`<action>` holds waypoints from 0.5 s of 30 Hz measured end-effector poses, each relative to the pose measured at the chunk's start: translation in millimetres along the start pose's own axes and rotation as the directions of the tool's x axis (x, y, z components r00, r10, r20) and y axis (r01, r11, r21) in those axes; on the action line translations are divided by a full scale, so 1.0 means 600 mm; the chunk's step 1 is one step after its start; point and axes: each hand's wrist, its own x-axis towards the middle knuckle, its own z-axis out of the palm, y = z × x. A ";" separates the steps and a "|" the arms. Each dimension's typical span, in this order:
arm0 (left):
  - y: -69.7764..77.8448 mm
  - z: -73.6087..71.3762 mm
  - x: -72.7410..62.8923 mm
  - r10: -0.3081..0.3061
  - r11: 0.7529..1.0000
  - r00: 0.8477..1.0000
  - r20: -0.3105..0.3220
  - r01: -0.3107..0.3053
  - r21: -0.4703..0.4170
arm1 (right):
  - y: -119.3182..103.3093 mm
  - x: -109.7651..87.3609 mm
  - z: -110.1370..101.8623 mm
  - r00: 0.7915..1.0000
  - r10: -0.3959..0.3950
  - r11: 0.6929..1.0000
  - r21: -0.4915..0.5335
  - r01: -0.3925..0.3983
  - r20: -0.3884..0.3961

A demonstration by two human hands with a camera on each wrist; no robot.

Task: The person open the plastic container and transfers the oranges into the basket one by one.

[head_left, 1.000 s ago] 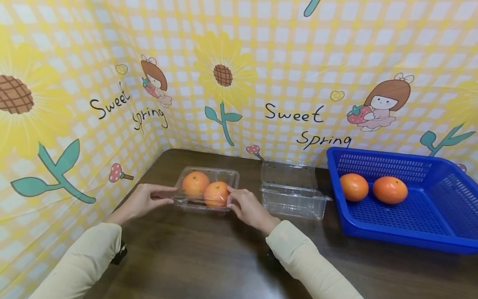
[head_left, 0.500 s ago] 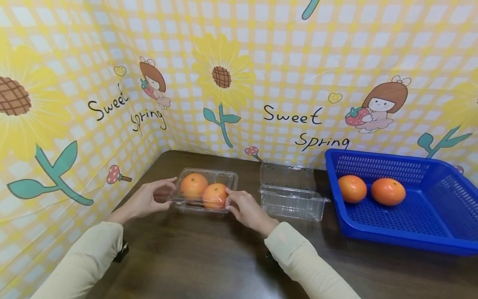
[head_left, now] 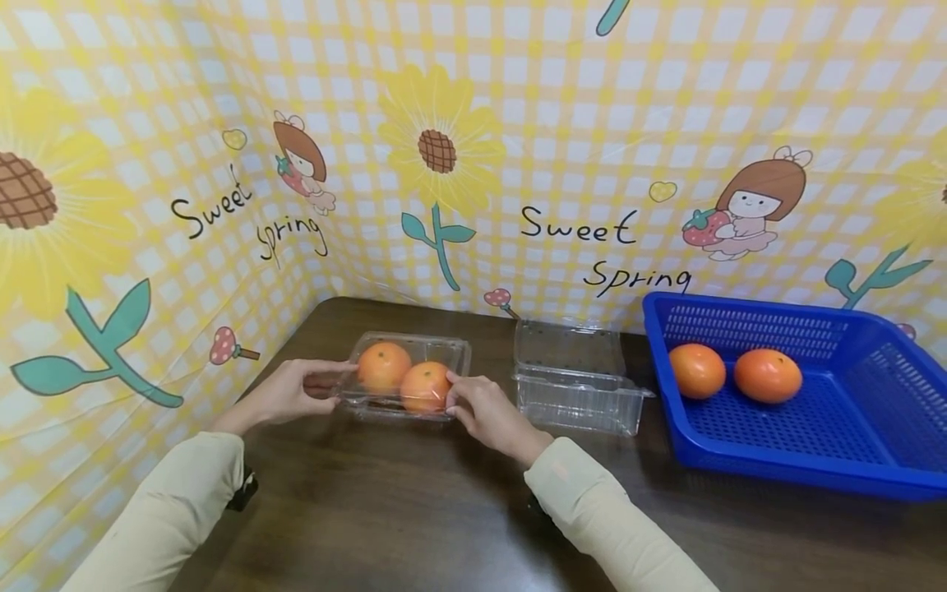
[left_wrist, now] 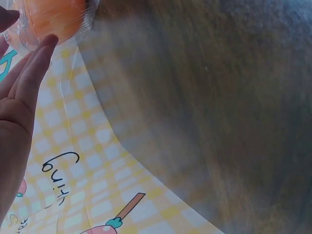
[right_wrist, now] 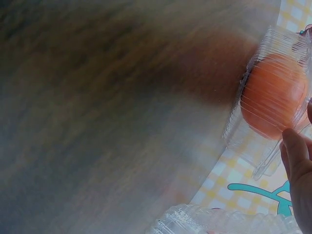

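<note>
A clear plastic clamshell box (head_left: 462, 353) with its lid down stands on the table, two orange fruits (head_left: 385, 367) inside it. At its left end my left hand (head_left: 292, 393) touches the side with nearly straight fingers, the thumb apart and lower near the front corner. In the left wrist view these fingers (left_wrist: 34, 73) meet the plastic right beside an orange fruit (left_wrist: 56, 19). My right hand (head_left: 484, 411) pinches the front right edge of the box. The right wrist view has its fingertips (right_wrist: 292, 139) on the rim, below the ribbed plastic wall (right_wrist: 265, 44).
To the right a second clear clamshell box (head_left: 580, 403) stands with its lid raised. Beyond it is a blue plastic basket (head_left: 799, 477) holding two more orange fruits (head_left: 769, 376). A checked cloth (head_left: 473, 164) hangs behind and left of the dark wooden table (head_left: 385, 518).
My left fingers spread and drew slightly away from the box half a second ago, and now touch its left side again. The right hand and the box have stayed about where they were.
</note>
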 end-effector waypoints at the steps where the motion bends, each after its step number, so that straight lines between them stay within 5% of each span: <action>1: -0.001 0.000 0.000 -0.004 1.000 1.000 0.004 0.004 -0.008 | 0.000 0.000 0.000 1.000 0.003 1.000 0.002 -0.003 0.001; 9: 0.000 0.000 0.000 -0.028 1.000 1.000 0.011 0.028 -0.009 | 0.000 0.000 0.001 1.000 0.006 1.000 0.000 -0.006 0.014; 15: 0.001 0.005 0.002 0.053 0.988 0.999 -0.009 -0.051 0.147 | -0.001 -0.001 0.000 1.000 0.015 1.000 -0.003 -0.015 0.012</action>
